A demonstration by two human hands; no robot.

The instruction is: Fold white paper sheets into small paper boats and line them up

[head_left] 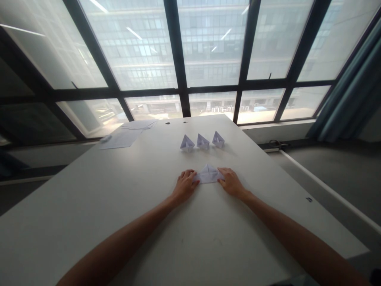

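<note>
A folded sheet of white paper (208, 175) lies on the white table (143, 222), with a triangular peak pointing away from me and a flat band along its near side. At its left end, my left hand (186, 183) is closed on the paper, thumb on the near edge and fingers on the far side. My right hand (231, 182) grips the right end the same way. Beyond them stand three folded paper boats: a left one (187, 143), a middle one (203, 142) and a right one (218, 139).
Flat sheets of white paper (119, 140) lie at the table's far left. Two dark round spots (167, 123) mark the far end. Large framed windows (211, 47) rise behind, with a blue curtain (345, 83) at right. A small dark mark (308, 200) is near the right edge.
</note>
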